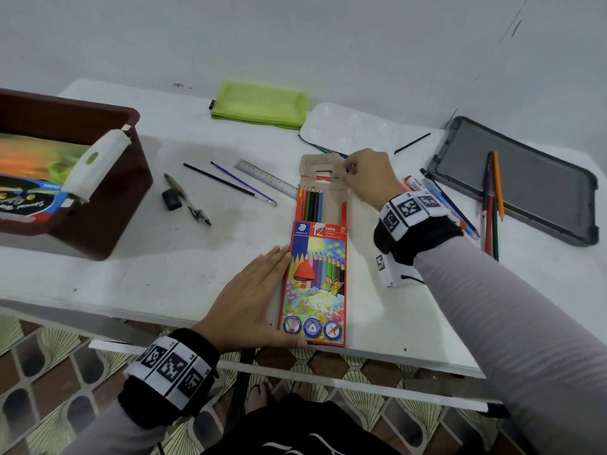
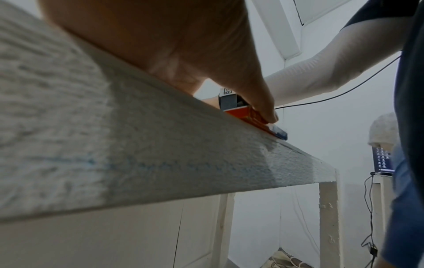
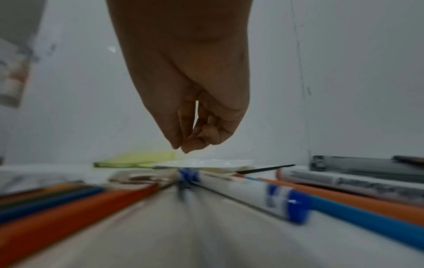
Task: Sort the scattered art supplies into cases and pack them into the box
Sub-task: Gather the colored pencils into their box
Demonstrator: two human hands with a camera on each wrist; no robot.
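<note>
A coloured-pencil carton point(image 1: 313, 284) is shown lying flat near the front edge of the white table point(image 1: 164, 277), its long axis running from the person towards the wall and its opened flap end pointing away. It is steadied by the left hand point(image 1: 253, 297), whose straight fingers are laid flat along the carton's left edge with the thumb pressed on the near end, as confirmed in the left wrist view point(image 2: 263, 108). About half a dozen pencils are seen in the left half of the tray point(image 1: 310, 201); the right half is largely unfilled.

The right hand point(image 1: 368, 178) is held just beyond the carton's open end, to its right, fingertips drawn together in a pinch. A small purple tip point(image 1: 349, 169) shows at the fingers, apparently a pencil; its length and direction cannot be told. In the right wrist view the fingertips point(image 3: 183, 146) are closed together.

Insertion is judged to depend on the pinched piece being turned parallel to the carton's long axis and slid towards the person. Further loose pencils point(image 1: 491, 208) lie across the grey tray lid point(image 1: 525, 192), nearer the right hand. The brown box point(image 1: 108, 178) stands at the left.
</note>
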